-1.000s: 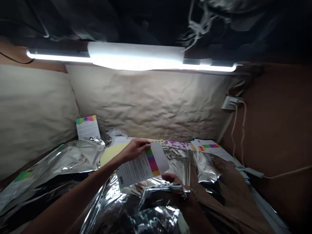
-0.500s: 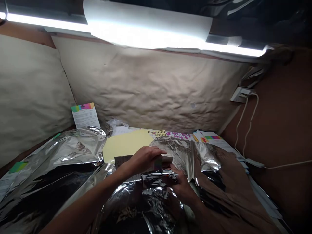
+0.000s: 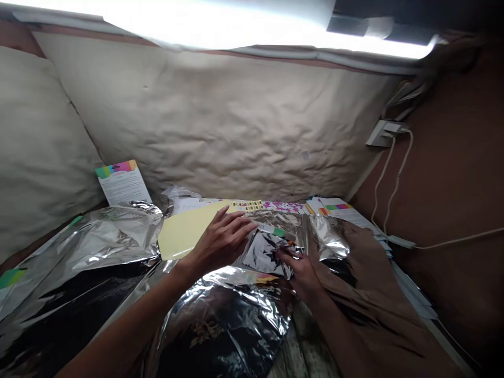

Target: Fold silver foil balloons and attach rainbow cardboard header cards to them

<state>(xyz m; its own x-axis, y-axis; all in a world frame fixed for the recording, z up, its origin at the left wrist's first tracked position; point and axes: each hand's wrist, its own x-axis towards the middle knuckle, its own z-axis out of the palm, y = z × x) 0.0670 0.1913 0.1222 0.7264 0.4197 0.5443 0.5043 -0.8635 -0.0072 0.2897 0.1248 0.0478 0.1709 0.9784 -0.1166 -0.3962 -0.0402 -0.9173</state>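
My left hand (image 3: 222,237) is spread, palm down, over the left side of a small silver foil packet (image 3: 265,254), beside the yellow sheet. Closed round the packet's right edge is my right hand (image 3: 301,270). A card with a white and green edge (image 3: 271,229) shows behind the packet. Shiny silver film (image 3: 224,320) lies in front of both hands. What lies beneath my left palm is hidden.
A yellow sheet (image 3: 189,231) lies behind my left hand. Silver foil (image 3: 118,236) covers the left side. A printed card (image 3: 124,182) leans on the back wall. White cables hang from a socket (image 3: 384,133) at right.
My left hand has lifted off the dark card and spread its fingers. The foil packet now lies flatter and further up in my right hand. The view has shifted slightly.
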